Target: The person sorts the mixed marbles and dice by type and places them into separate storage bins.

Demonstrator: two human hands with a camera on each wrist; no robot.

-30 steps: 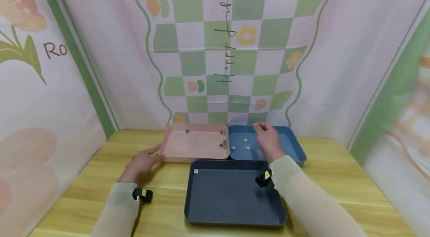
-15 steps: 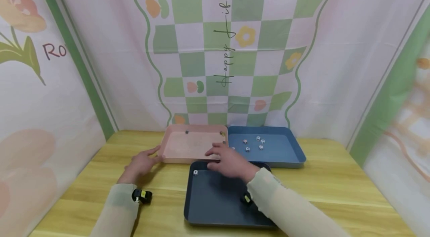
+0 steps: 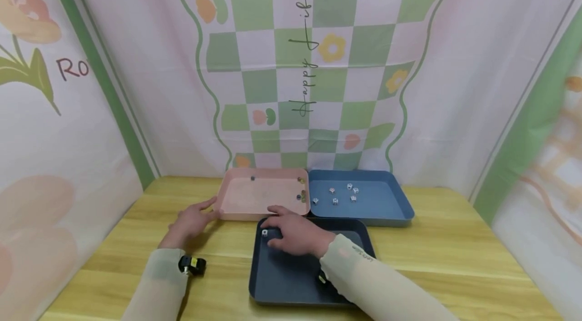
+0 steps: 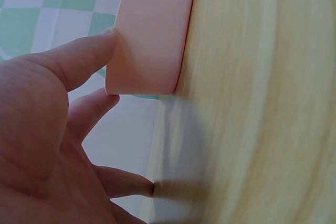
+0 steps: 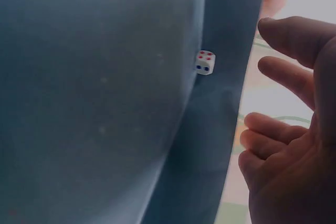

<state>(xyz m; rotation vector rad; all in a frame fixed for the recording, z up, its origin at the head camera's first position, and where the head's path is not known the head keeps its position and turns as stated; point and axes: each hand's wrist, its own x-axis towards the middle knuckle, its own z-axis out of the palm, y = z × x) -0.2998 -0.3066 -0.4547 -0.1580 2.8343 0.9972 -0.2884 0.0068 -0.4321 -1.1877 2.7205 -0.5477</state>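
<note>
My left hand [image 3: 191, 221] rests at the near left corner of a pink tray [image 3: 263, 216]. In the left wrist view its thumb [image 4: 89, 59] touches the rim, with the index fingertip at the corner and the other fingers spread. My right hand [image 3: 297, 232] hovers over the far left part of a dark navy tray [image 3: 313, 302], fingers apart and holding nothing. Just by its fingertips lies a white die [image 3: 264, 233]. The right wrist view shows that die [image 5: 205, 62] against the tray wall, with red and blue pips.
A blue tray [image 3: 382, 212] behind on the right holds several white dice [image 3: 353, 199]. Inside the pink tray lie several small dark and yellowish pieces [image 3: 303, 197], too small to identify. The trays stand close together on a wooden table [image 3: 218, 280], before a patterned curtain [image 3: 291, 83].
My right hand has opened and moved from over the blue tray, left and nearer, to the navy tray. More dice now show in the blue tray. The left hand stays put.
</note>
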